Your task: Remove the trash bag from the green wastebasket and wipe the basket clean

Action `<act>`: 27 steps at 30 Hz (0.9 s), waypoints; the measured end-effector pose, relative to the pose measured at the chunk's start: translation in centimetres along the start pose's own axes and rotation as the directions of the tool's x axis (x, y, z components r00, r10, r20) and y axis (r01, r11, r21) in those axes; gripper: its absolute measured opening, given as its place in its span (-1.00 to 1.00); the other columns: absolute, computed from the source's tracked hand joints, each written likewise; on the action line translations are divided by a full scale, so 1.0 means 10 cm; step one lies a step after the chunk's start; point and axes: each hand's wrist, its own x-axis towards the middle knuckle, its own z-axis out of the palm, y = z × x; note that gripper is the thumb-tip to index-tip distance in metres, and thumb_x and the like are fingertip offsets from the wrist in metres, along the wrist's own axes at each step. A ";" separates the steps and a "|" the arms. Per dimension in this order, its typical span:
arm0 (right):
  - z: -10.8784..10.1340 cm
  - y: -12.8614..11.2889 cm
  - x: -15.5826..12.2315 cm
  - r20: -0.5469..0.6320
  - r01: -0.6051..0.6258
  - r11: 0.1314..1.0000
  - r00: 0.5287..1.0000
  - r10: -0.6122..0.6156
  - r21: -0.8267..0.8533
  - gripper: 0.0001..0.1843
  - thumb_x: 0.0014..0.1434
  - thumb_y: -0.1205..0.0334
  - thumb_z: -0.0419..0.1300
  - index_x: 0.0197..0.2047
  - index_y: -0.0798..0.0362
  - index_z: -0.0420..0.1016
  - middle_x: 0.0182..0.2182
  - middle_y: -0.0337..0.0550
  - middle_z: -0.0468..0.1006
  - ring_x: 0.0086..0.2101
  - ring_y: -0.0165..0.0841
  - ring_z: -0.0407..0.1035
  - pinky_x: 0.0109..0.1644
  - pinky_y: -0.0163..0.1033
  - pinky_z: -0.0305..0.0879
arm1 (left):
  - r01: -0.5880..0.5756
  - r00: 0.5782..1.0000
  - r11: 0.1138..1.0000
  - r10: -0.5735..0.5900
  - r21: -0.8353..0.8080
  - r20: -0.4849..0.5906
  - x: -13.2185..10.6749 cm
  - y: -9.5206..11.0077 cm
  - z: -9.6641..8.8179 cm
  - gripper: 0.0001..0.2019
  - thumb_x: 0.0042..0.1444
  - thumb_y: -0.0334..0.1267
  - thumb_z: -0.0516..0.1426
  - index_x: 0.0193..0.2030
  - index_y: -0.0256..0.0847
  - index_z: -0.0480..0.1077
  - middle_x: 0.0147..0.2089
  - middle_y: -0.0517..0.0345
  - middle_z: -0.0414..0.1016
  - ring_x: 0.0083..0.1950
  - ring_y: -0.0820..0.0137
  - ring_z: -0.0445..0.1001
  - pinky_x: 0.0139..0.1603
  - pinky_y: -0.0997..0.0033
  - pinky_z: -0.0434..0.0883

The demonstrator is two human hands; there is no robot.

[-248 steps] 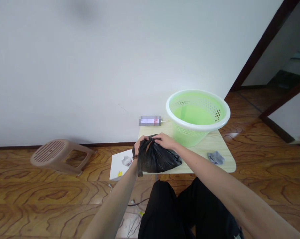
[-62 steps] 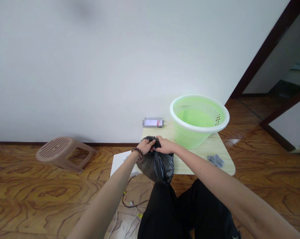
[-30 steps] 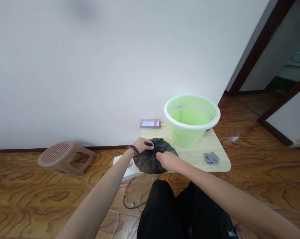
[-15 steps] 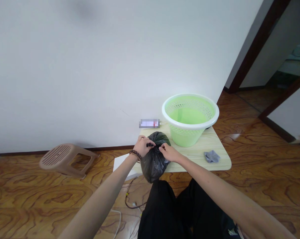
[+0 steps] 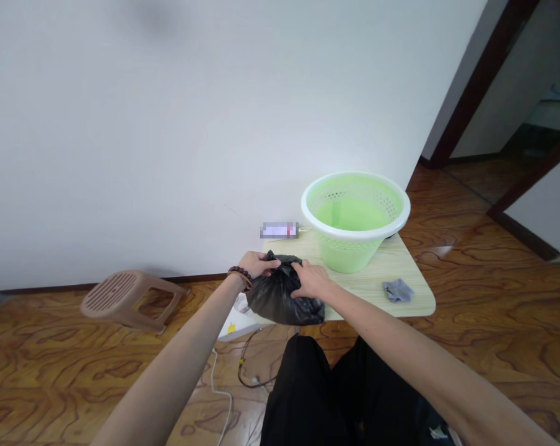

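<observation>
A filled black plastic bag (image 5: pixel 282 297) rests at the near left corner of a small light wood table (image 5: pixel 373 286). My left hand (image 5: pixel 258 263), with a bead bracelet on its wrist, pinches the bag's gathered top from the left. My right hand (image 5: pixel 310 280) is closed on the bag's top from the right. Both hands meet at the bag's neck.
A light green plastic basket (image 5: pixel 355 218) with a white rim stands on the table's far side. A small grey cloth (image 5: pixel 398 290) lies at the table's right. A brown plastic stool (image 5: pixel 126 300) stands on the wooden floor at the left. A white box (image 5: pixel 236 319) and cables lie by the table.
The bag has come down from hanging over the table's edge and now lies flatter on the corner. Both hands have kept their hold on its top and shifted slightly left.
</observation>
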 end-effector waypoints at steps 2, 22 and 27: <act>0.01 0.02 0.02 0.006 0.005 1.000 1.000 -0.005 -0.025 -0.27 -0.04 0.10 0.23 0.19 0.00 0.12 -0.03 0.06 0.36 -0.15 -0.12 0.38 -0.17 -0.13 0.28 | 0.028 0.999 0.998 -0.027 -0.049 0.017 -0.01 -0.05 -0.01 -0.56 -0.37 -0.03 0.32 -0.37 -0.33 0.49 -0.36 0.05 0.54 -0.40 0.43 0.45 -0.33 0.41 0.41; 0.02 -0.01 -0.09 -0.151 0.318 0.875 0.948 -0.282 0.365 -0.59 0.26 0.20 -0.11 0.11 -0.01 0.33 0.02 -0.14 0.43 0.00 -0.30 0.30 0.09 -0.24 0.11 | 0.148 0.988 0.851 -0.111 -0.504 0.104 0.05 -0.48 0.06 -0.72 -0.30 -0.31 0.34 -0.37 -0.31 0.46 -0.39 0.13 0.49 -0.42 0.57 0.40 -0.46 0.59 0.32; 0.07 0.09 -0.04 -0.096 0.205 0.871 0.979 -0.182 0.447 -0.65 0.25 0.13 -0.07 -0.08 0.09 0.44 -0.12 -0.05 0.49 -0.10 -0.30 0.34 0.01 -0.21 0.16 | 0.105 0.991 0.915 -0.062 -0.390 0.121 0.09 -0.47 0.11 -0.73 -0.29 -0.28 0.31 -0.40 -0.30 0.42 -0.46 0.18 0.43 -0.47 0.56 0.35 -0.52 0.55 0.24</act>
